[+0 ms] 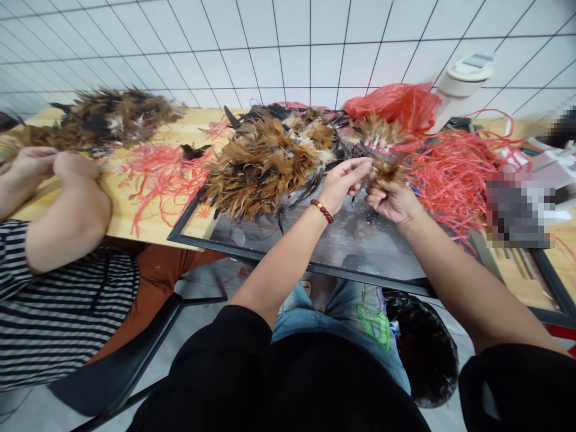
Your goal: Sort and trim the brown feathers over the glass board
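Note:
My right hand (391, 201) is closed around a small bunch of brown feathers (387, 171), held just above the dark tabletop. Close beside it, my left hand (344, 185) has its fingertips pinched together at the edge of the bunch; what lies between them is too small to make out. A red bead bracelet circles my left wrist. Left of my hands spreads a large pile of brown and black feathers (265, 162). Behind them lies a smaller clump of light brown feathers (375, 133).
A heap of red plastic strips (454, 180) lies on the right, by a red plastic bag (396, 107) and a white tumbler (461, 90). At left a co-worker's hands (49, 165) are near another feather pile (117, 117). Below the table edge stands a black-lined bin (425, 348).

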Demonstrator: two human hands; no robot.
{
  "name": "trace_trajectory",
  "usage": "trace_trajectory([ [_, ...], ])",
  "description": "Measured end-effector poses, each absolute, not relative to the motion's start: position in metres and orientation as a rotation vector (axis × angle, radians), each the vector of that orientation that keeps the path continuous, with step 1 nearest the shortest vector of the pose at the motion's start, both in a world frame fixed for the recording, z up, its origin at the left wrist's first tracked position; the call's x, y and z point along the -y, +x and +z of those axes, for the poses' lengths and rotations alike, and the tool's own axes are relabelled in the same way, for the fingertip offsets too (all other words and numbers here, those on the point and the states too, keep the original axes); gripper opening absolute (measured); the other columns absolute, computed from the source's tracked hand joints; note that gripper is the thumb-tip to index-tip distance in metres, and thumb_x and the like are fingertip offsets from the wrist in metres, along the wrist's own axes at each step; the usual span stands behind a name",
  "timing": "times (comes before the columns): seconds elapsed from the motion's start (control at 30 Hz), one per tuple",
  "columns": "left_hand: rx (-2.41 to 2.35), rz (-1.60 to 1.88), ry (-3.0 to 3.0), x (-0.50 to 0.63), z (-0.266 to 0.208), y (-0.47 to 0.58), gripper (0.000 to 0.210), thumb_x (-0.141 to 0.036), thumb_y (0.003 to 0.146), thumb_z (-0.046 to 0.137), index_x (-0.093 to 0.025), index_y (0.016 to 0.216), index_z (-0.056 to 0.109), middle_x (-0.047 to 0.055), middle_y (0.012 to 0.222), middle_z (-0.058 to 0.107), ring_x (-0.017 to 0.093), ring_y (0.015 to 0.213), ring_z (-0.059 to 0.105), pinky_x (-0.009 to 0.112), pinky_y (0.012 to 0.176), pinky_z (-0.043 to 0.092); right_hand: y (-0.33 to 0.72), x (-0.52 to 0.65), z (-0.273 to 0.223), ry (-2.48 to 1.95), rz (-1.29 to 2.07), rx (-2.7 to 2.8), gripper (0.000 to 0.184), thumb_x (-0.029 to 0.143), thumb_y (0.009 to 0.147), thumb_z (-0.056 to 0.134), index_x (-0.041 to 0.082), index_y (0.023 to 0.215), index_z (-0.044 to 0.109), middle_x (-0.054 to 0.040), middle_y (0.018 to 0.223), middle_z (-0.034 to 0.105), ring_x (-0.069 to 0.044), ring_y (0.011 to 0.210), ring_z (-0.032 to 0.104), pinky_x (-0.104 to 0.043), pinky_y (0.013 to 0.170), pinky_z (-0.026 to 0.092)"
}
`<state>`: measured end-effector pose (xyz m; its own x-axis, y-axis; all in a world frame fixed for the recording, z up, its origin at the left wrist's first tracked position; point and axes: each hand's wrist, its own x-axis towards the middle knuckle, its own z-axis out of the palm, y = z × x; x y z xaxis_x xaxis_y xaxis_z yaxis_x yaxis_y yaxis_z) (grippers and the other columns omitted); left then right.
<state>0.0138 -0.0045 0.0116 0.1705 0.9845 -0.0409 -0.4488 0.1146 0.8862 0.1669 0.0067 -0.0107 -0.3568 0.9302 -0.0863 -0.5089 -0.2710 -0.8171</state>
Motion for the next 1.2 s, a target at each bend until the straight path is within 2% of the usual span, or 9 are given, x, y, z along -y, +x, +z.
trace_trajectory([
  [0.1, -0.749, 1.256, 0.939, 0.006, 0.01, 0.017, 0.03, -0.027, 0.072, 0.085, -0.019, 0.098, 0.074, -0.002, 0.079, 0.069, 0.002, 0.056, 0.052, 0.016, 0.049, 0.036, 0.165, -0.009, -0.014, -0.768, 1.776, 0.903, 0.023, 0.015, 0.075, 0.077, 0.021, 0.077, 0.054, 0.0091, 0.057, 0.029, -0.005, 0.047, 0.021, -0.014, 0.041, 0.032],
  [0.3, -0.909, 1.394, 0.931, -0.005, -0.005, 0.023, 0.014, -0.019, 0.071, 0.083, -0.016, 0.076, 0.071, -0.001, 0.074, 0.069, 0.004, 0.066, 0.058, 0.017, 0.065, 0.047, 0.165, -0.01, -0.013, -0.772, 1.75, 0.927, 0.021, 0.015, 0.078, 0.074, 0.021, 0.079, 0.054, 0.0089, 0.059, 0.034, -0.003, 0.046, 0.021, -0.014, 0.041, 0.033],
  [0.47, -0.864, 1.367, 0.943, -0.003, -0.004, 0.021, 0.015, -0.021, 0.072, 0.083, -0.016, 0.081, 0.072, -0.001, 0.073, 0.067, 0.004, 0.063, 0.057, 0.018, 0.063, 0.047, 0.169, -0.011, -0.011, -0.726, 1.805, 0.856, 0.031, 0.02, 0.08, 0.074, 0.02, 0.071, 0.045, 0.0074, 0.063, 0.039, -0.003, 0.046, 0.022, -0.014, 0.04, 0.037],
  [0.67, -0.816, 1.299, 1.001, 0.009, 0.009, 0.022, 0.029, -0.022, 0.071, 0.084, -0.02, 0.097, 0.072, 0.0, 0.086, 0.069, 0.006, 0.073, 0.061, 0.018, 0.068, 0.05, 0.167, -0.012, -0.015, -0.714, 1.806, 0.909, 0.03, 0.023, 0.08, 0.077, 0.022, 0.077, 0.047, 0.0095, 0.059, 0.035, -0.002, 0.044, 0.025, -0.014, 0.044, 0.043],
  [0.8, -0.912, 1.302, 1.011, 0.007, 0.008, 0.026, 0.015, -0.019, 0.076, 0.08, -0.018, 0.085, 0.069, -0.001, 0.078, 0.066, 0.006, 0.07, 0.058, 0.018, 0.065, 0.047, 0.164, -0.011, -0.019, -0.745, 1.734, 0.985, 0.025, 0.02, 0.08, 0.076, 0.023, 0.079, 0.051, 0.0095, 0.056, 0.032, -0.003, 0.045, 0.027, -0.015, 0.043, 0.039],
  [0.9, -0.975, 1.295, 1.025, 0.0, 0.0, 0.027, 0.02, -0.019, 0.072, 0.082, -0.016, 0.071, 0.062, -0.003, 0.069, 0.061, 0.006, 0.069, 0.056, 0.018, 0.064, 0.045, 0.164, -0.012, -0.02, -0.776, 1.713, 0.973, 0.024, 0.018, 0.079, 0.075, 0.021, 0.077, 0.052, 0.0085, 0.058, 0.038, -0.003, 0.046, 0.028, -0.014, 0.043, 0.039],
  [1.0, -0.972, 1.303, 1.047, -0.004, -0.007, 0.029, 0.023, -0.018, 0.068, 0.084, -0.015, 0.071, 0.062, -0.003, 0.069, 0.062, 0.006, 0.07, 0.057, 0.018, 0.068, 0.047, 0.166, -0.014, -0.02, -0.801, 1.727, 0.897, 0.021, 0.016, 0.08, 0.072, 0.02, 0.075, 0.052, 0.0083, 0.057, 0.039, -0.003, 0.045, 0.025, -0.014, 0.043, 0.041],
  [1.1, -0.922, 1.321, 1.071, 0.0, -0.005, 0.03, 0.022, -0.014, 0.066, 0.085, -0.014, 0.071, 0.063, -0.002, 0.072, 0.065, 0.006, 0.071, 0.058, 0.018, 0.071, 0.048, 0.168, -0.017, -0.02, -0.768, 1.757, 0.856, 0.026, 0.018, 0.081, 0.072, 0.02, 0.071, 0.048, 0.0083, 0.057, 0.038, -0.002, 0.044, 0.023, -0.014, 0.043, 0.041],
  [1.2, -0.907, 1.286, 1.071, 0.006, 0.002, 0.028, 0.015, -0.014, 0.071, 0.08, -0.015, 0.073, 0.066, -0.001, 0.075, 0.067, 0.005, 0.07, 0.058, 0.017, 0.068, 0.046, 0.17, -0.017, -0.019, -0.724, 1.777, 0.854, 0.032, 0.021, 0.08, 0.075, 0.02, 0.07, 0.045, 0.0085, 0.058, 0.037, -0.002, 0.044, 0.023, -0.013, 0.041, 0.04],
])
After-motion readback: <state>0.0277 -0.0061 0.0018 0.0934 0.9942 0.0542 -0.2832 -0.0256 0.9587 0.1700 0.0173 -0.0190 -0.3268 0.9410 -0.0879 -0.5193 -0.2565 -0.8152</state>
